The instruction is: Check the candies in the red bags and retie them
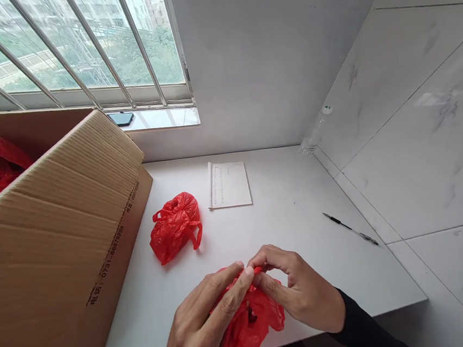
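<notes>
A crumpled red plastic bag (250, 324) is between my two hands at the table's front edge. My left hand (207, 320) lies along its left side, the fingertips meeting at the top of the bag. With thumb and index finger, my right hand (297, 284) pinches a twisted bit of the red plastic at the top. A small dark patch shows through an opening in the bag; what it is I cannot make out. Beyond my left hand sits a second red plastic bag (175, 228), bunched up with its handle loops sticking out.
On the left a large cardboard box (57, 239) stands open, with more red plastic bags (1, 163) inside. A notepad (229, 184) lies towards the back of the white table (285, 217). A pen (350, 228) rests near the tiled right wall. On the windowsill is a phone (121, 118).
</notes>
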Motion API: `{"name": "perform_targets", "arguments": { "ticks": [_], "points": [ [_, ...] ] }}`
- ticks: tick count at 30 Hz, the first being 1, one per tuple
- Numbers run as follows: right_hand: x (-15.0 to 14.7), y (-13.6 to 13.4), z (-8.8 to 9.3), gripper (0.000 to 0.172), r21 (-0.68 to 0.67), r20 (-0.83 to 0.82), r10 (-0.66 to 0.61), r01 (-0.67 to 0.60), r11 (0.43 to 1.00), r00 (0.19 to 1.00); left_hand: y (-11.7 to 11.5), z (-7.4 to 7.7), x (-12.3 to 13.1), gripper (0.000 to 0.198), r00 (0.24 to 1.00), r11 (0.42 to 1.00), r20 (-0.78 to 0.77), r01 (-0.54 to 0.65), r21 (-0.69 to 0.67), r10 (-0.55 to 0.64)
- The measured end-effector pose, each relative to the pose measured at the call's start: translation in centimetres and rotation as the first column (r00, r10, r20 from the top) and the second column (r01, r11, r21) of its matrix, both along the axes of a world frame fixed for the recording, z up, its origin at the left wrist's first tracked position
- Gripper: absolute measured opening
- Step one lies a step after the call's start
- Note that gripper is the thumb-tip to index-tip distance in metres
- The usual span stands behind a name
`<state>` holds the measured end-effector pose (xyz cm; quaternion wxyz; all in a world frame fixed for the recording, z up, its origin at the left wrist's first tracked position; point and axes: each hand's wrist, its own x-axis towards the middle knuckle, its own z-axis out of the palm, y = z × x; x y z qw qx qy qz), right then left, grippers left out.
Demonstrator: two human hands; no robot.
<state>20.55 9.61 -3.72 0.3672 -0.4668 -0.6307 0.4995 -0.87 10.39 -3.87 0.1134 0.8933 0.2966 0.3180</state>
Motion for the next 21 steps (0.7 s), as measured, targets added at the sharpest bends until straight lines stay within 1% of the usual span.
{"name": "perform_targets", "arguments": {
  "ticks": [3, 6, 8, 10, 13, 15, 16, 18, 19, 21],
  "points": [
    [0.1, -0.2, 0.3, 0.016, 0.034, 0.041, -0.044, 0.042, 0.999, 0.998, -0.4, -0.3, 0.0, 0.044, 1.0, 1.0, -0.006, 0.004, 0.004, -0.004],
    [0.1, -0.5, -0.2, 0.013, 0.075, 0.083, -0.073, 0.066, 0.995, 0.994, -1.2, -1.4, -0.4, 0.051, 0.996, 0.997, -0.037, -0.074, 0.025, 0.075],
    [0.5, -0.7, -1.2, 0.012, 0.082, 0.119, -0.085, 0.076, 0.994, 0.989, -1.9, -2.7, -1.4, 0.054, 0.989, 0.992, -0.079, -0.119, 0.046, 0.122],
    [1.3, -0.8, -2.7, 0.014, 0.053, 0.156, -0.115, 0.108, 0.993, 0.981, -2.4, -4.3, -3.2, 0.057, 0.981, 0.986, -0.105, -0.156, 0.067, 0.162],
    [3.2, -1.0, -5.1, 0.022, -0.048, 0.215, -0.199, 0.214, 0.976, 0.956, -3.2, -6.4, -6.2, 0.058, 0.948, 0.954, -0.113, -0.29, 0.068, 0.297],
    [4.1, -1.2, -6.0, 0.027, -0.118, 0.228, -0.236, 0.267, 0.957, 0.945, -3.8, -7.1, -7.2, 0.055, 0.922, 0.929, -0.121, -0.369, 0.013, 0.368],
    [4.2, -1.3, -6.3, 0.028, -0.137, 0.213, -0.251, 0.284, 0.949, 0.944, -4.1, -7.2, -7.2, 0.054, 0.914, 0.92, -0.127, -0.391, -0.029, 0.385],
    [3.6, -1.5, -6.3, 0.032, -0.119, 0.144, -0.306, 0.323, 0.939, 0.941, -4.6, -7.1, -6.3, 0.054, 0.911, 0.908, -0.131, -0.405, -0.103, 0.392],
    [3.0, -1.7, -6.1, 0.033, -0.088, 0.103, -0.334, 0.344, 0.935, 0.937, -4.7, -7.0, -5.4, 0.055, 0.917, 0.912, -0.127, -0.393, -0.117, 0.379],
    [1.1, -2.2, -6.2, 0.033, -0.002, 0.048, -0.354, 0.354, 0.935, 0.934, -4.7, -7.3, -3.5, 0.058, 0.939, 0.94, -0.134, -0.33, -0.093, 0.316]
  ]
}}
